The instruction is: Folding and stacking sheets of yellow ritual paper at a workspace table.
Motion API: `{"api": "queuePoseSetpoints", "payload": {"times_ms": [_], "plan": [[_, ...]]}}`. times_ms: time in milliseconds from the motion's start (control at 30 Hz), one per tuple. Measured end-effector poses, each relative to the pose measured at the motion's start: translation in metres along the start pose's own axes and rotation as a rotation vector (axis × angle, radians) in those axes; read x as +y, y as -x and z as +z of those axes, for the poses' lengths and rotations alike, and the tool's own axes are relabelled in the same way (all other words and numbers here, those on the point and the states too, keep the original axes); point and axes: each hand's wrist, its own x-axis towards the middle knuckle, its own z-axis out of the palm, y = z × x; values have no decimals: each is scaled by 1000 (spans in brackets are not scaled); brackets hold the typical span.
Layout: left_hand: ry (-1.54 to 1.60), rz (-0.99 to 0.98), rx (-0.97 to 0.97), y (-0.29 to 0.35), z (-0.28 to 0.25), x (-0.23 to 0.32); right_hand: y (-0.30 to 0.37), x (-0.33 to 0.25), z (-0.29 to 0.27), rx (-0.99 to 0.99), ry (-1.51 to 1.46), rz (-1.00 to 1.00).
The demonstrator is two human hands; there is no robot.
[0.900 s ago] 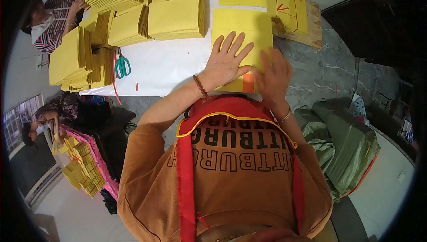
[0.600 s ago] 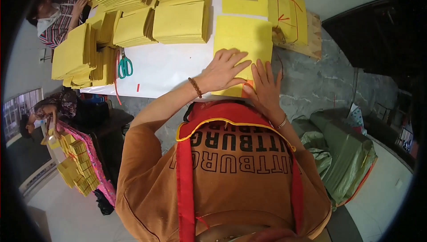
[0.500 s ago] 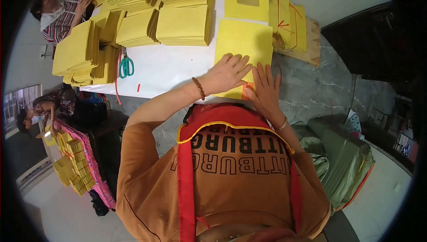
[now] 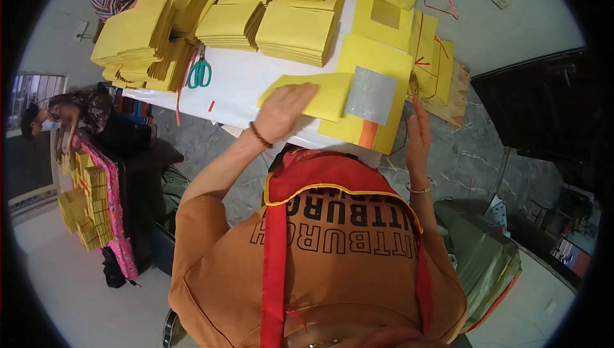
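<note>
My left hand (image 4: 286,113) grips a folded yellow paper sheet (image 4: 329,95), its fingers over the top and its thumb hidden. That sheet lies partly raised, left of a square yellow paper (image 4: 384,54) bearing a silver-grey square (image 4: 372,95) and an orange strip (image 4: 368,134). My right hand (image 4: 419,136) is open, fingers stretched out, at the right edge of the square yellow paper. It holds nothing that I can see. Behind lies another yellow paper (image 4: 363,22) with a duller square on it.
Yellow paper stacks (image 4: 295,31) fill the table's far left. Green-handled scissors (image 4: 199,73) lie on the white tabletop (image 4: 233,79). Red-tied yellow bundles (image 4: 440,67) rest on a wooden board (image 4: 462,92) at right. Two other people sit at left, one by a pink-covered table (image 4: 112,188).
My left hand has moved left with the yellow sheet, uncovering the silver-grey square. My right hand has come off the paper to its right edge. The view has shifted.
</note>
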Motion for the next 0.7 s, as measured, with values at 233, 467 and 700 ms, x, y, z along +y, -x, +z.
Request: {"api": "queuePoseSetpoints", "payload": {"times_ms": [233, 467, 700], "plan": [[-234, -73, -164, 81, 41, -58, 2, 7, 10, -31, 254, -132], [-195, -269, -297, 106, 61, -49, 8, 18, 9, -58, 416, -227], [-115, -202, -247, 70, 29, -40, 4, 17, 8, -138, 542, -341]]}}
